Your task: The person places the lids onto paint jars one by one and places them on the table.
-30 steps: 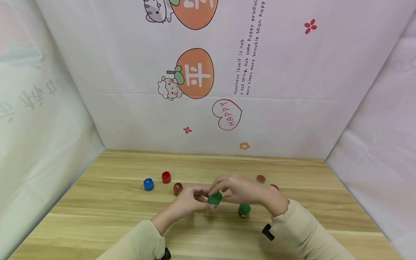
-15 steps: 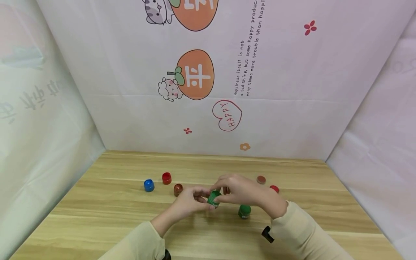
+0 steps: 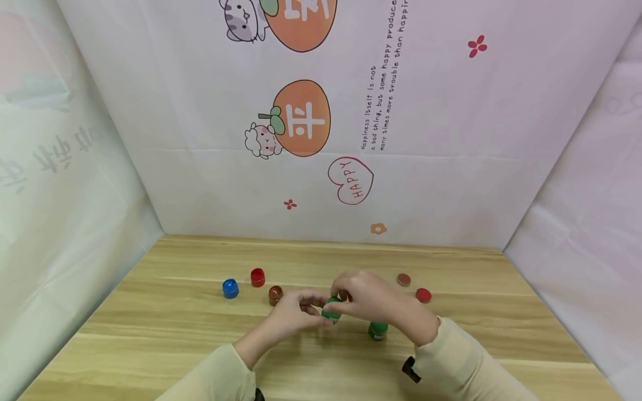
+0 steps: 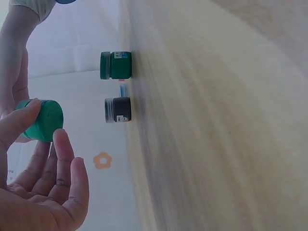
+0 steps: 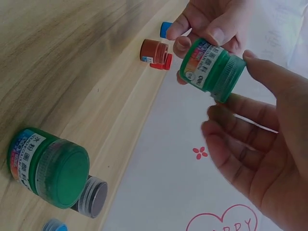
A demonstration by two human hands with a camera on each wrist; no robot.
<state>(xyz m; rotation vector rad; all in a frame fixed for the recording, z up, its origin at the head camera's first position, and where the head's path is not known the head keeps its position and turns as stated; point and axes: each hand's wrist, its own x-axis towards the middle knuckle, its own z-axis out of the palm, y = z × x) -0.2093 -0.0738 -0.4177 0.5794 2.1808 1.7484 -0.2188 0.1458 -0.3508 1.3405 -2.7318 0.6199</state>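
Note:
A small green paint jar (image 5: pixel 204 65) with a clear-sided screw lid (image 5: pixel 228 78) is held up above the table, tilted on its side. My left hand (image 3: pixel 296 313) grips the jar's body between thumb and fingers; in the left wrist view its green base faces the camera. My right hand (image 3: pixel 368 298) pinches the lid, thumb on one side and index finger opposite, its other fingers loosely bent. A second green jar (image 3: pixel 378 331), lid on, stands on the table below my right hand. Beside it is a dark jar (image 4: pixel 118 110), hidden in the head view.
Left of my hands stand lidless jars of blue (image 3: pixel 230 288), red (image 3: pixel 258 277) and brown (image 3: pixel 276 295) paint. Brown (image 3: pixel 403 279) and red (image 3: pixel 423 295) lids lie behind my right forearm. A printed white sheet (image 3: pixel 441 167) rises at the table's back edge.
My right thumb has come in from beside the jar onto its lid, and the right hand has turned slightly. The red lid behind that forearm shows more fully. My left hand keeps its hold.

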